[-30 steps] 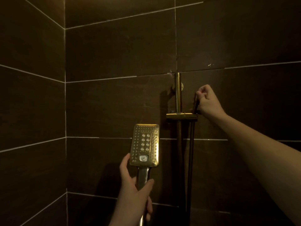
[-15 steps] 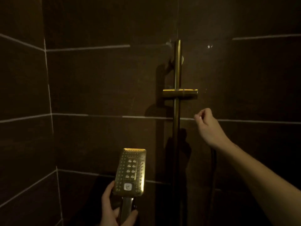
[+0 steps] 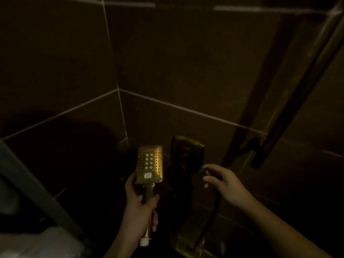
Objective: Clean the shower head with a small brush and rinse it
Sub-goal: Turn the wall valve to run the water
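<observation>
The gold rectangular shower head faces me with its nozzle plate and white button showing. My left hand is wrapped around its handle, whose white lower end sticks out below my fingers. To the right, my right hand pinches the upper end of the dark shower hose, which drops down from my fingers toward a gold fitting at the bottom. No brush is visible.
A dark gold tap body stands between the two hands against the brown tiled wall. The slide rail runs diagonally at the right. A grey frame and something pale sit at the lower left. The light is very dim.
My view has tipped down toward the shower's corner. My right hand has come down from the rail holder with the hose to tap level. The left hand still holds the shower head.
</observation>
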Available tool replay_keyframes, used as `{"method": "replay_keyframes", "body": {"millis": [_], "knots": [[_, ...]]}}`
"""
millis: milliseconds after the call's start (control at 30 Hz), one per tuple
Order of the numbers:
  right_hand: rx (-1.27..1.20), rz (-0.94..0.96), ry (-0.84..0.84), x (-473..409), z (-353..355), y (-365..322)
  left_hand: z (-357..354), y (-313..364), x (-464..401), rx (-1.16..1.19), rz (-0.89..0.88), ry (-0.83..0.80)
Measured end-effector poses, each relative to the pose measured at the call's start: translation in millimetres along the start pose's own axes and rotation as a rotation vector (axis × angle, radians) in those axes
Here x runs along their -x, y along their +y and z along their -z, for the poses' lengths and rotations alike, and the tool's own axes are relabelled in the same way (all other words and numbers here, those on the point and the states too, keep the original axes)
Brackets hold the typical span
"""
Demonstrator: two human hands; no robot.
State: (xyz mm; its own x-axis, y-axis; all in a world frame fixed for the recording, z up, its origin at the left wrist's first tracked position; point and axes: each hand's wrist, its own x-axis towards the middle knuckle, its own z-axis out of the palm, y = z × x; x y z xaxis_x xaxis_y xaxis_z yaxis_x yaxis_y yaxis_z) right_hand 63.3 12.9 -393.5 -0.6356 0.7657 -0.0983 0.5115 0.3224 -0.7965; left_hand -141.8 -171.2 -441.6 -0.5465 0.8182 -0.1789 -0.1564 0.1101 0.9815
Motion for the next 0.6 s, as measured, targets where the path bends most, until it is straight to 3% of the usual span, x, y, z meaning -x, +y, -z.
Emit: {"method": "replay_keyframes", "body": {"millis": [233, 500, 600], "knots": [[0.086, -0.243, -0.153, -74.5, -72.3, 65.0, 33.8, -68.3, -14.5, 0.015, 0.152, 0.029], [0.137, -0.209, -0.178, -158.3, -102.7, 64.3, 43.6, -92.9, -41.6, -0.006, 0.152, 0.063], [0.063, -0.291, -0.16, -174.2, -111.1, 69.5, 49.8, -95.5, -47.7, 0.018, 0.155, 0.035]]}}
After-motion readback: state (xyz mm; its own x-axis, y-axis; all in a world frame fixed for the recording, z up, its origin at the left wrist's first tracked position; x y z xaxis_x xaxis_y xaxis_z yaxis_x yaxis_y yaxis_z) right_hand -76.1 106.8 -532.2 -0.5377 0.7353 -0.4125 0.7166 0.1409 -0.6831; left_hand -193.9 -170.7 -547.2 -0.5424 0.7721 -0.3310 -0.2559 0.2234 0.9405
